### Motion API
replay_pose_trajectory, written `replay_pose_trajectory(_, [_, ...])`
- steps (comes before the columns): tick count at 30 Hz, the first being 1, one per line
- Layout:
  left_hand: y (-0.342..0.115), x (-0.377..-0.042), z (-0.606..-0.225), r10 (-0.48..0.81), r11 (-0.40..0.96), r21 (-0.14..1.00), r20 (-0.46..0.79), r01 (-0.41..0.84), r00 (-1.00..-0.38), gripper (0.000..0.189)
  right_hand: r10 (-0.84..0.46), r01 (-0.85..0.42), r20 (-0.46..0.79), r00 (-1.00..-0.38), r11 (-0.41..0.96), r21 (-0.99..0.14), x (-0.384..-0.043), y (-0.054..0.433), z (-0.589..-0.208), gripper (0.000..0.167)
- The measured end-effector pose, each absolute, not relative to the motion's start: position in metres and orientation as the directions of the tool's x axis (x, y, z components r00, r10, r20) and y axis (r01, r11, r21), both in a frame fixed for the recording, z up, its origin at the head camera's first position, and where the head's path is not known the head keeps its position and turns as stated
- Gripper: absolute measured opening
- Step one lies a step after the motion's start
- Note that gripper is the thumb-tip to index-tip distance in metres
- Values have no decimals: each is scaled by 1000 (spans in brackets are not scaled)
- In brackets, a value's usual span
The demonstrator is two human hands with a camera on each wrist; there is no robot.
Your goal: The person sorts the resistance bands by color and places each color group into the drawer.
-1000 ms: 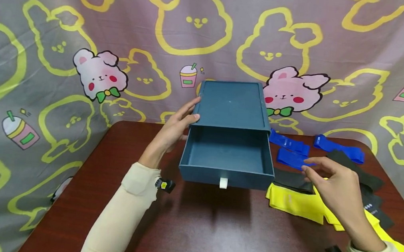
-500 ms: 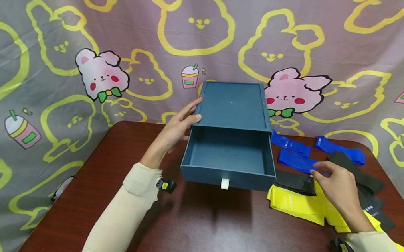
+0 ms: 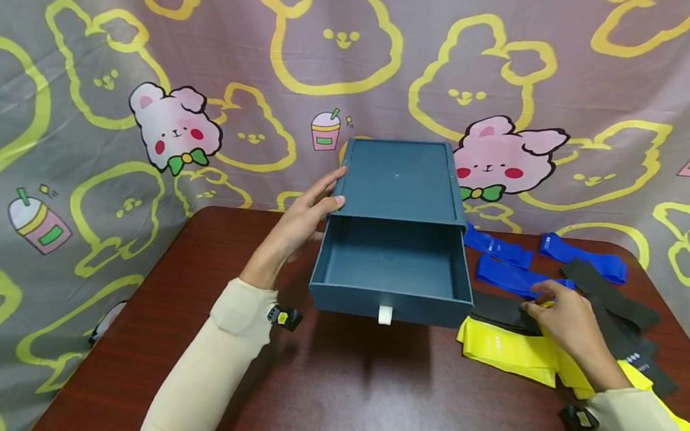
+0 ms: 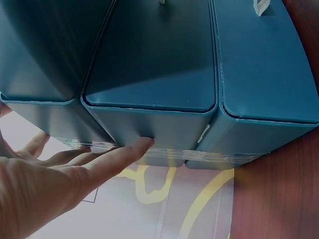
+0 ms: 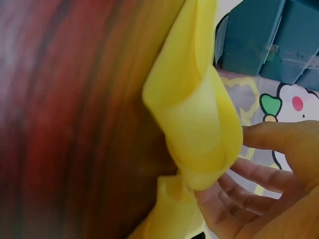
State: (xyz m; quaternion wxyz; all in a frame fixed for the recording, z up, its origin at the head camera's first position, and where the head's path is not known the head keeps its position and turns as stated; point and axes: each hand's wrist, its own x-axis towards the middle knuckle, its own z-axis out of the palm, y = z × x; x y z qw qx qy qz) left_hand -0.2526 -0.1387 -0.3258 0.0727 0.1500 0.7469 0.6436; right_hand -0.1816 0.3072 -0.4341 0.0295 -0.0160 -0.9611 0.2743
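A dark blue-green drawer unit point(image 3: 403, 179) stands on the table, its top drawer point(image 3: 390, 264) pulled out, with nothing seen inside. My left hand point(image 3: 297, 232) rests against the unit's left side, fingers extended; the left wrist view shows one finger touching the stacked casing point(image 4: 154, 124). Over the resistance bands at the right is my right hand point(image 3: 567, 314), fingers bent and thumb apart from them. Its fingertips are near a black band point(image 3: 503, 311) and a yellow band point(image 3: 512, 350). In the right wrist view the yellow band point(image 5: 204, 124) hangs close to thumb and fingers; contact is unclear.
Blue bands point(image 3: 512, 276) lie just right of the drawer unit, another blue band point(image 3: 584, 257) farther back. Dark bands point(image 3: 612, 293) lie beyond my right hand. A patterned curtain point(image 3: 261, 44) hangs behind the wooden table point(image 3: 206, 258). A white tab point(image 3: 385, 315) sticks out from the drawer front.
My right hand has moved slightly right, then down and closer to the bands. The left hand stays against the drawer unit, and the drawer has not moved.
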Motion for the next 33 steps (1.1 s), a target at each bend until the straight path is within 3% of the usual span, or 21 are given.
replay_pose_trajectory(10, [-140,-253,-325,325,120,985,79,124,-943,59,-26,-15,-15,-1000,865,-501,-184,302,-432,42])
replay_pose_trajectory(16, [-140,-253,-326,320,118,986,75,119,-944,59,-70,-82,42,-997,865,-496,-183,297,-432,34])
replay_pose_trajectory(33, [-140,-254,-327,320,114,986,76,118,-944,58,-48,-101,112,-993,840,-533,-176,281,-414,26])
